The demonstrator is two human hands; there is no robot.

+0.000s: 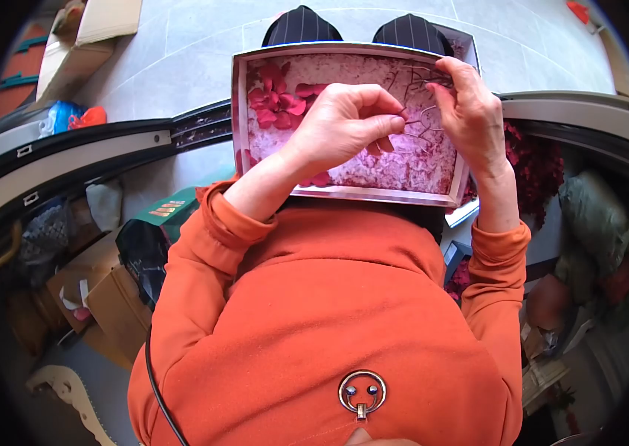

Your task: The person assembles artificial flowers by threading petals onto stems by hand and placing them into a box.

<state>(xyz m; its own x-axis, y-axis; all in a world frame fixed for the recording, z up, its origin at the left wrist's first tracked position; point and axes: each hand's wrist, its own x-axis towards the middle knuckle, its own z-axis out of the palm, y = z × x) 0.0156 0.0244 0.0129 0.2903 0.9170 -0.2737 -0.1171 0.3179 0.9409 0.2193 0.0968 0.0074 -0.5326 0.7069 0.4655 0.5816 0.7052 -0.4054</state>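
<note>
A shallow box (344, 195) with a mottled pink and white inside rests over my lap. Dark red artificial flowers (276, 100) lie at its left side, and thin dark wiry stems (412, 77) are at its upper right. My left hand (351, 123) is over the middle of the box, thumb and fingertips pinched on the end of a thin stem. Over the right edge, my right hand (472, 104) has its thumb and forefinger closed on a bunch of the thin stems. Its other fingers are partly hidden.
Dark red flower bunches (533, 175) stand right of the box. Cardboard boxes (102, 297) and a green bag (158, 223) are on the left. A pale plastic bag (593, 208) lies at the right. Door tracks (203, 123) run along both sides, with grey floor tiles (188, 44) beyond.
</note>
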